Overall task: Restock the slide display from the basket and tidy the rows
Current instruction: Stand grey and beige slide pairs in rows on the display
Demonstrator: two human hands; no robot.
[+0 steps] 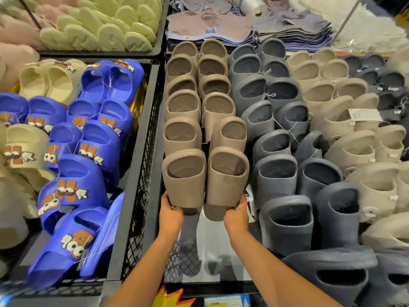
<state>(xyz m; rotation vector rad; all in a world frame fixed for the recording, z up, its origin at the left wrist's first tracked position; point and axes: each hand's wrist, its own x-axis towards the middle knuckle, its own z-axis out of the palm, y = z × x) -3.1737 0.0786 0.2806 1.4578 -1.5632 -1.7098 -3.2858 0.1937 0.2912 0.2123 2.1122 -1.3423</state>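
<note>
Two rows of brown slides (200, 89) run up the middle of the display, toes toward me. At the near end of the left row, my left hand (170, 214) grips the toe of the front left brown slide (184, 177). My right hand (236, 216) grips the toe of the front right brown slide (226, 180) beside it. Both slides stand tilted against the pairs behind them. In front of them the bin floor (210, 251) shows bare under clear plastic. No basket is in view.
Dark grey slides (278, 151) fill the rows to the right, then beige slides (345, 120). A black mesh bin wall (141, 173) stands at the left, with blue cartoon slides (88, 151) beyond it. Green slippers (104, 25) and folded cloths (221, 27) lie at the back.
</note>
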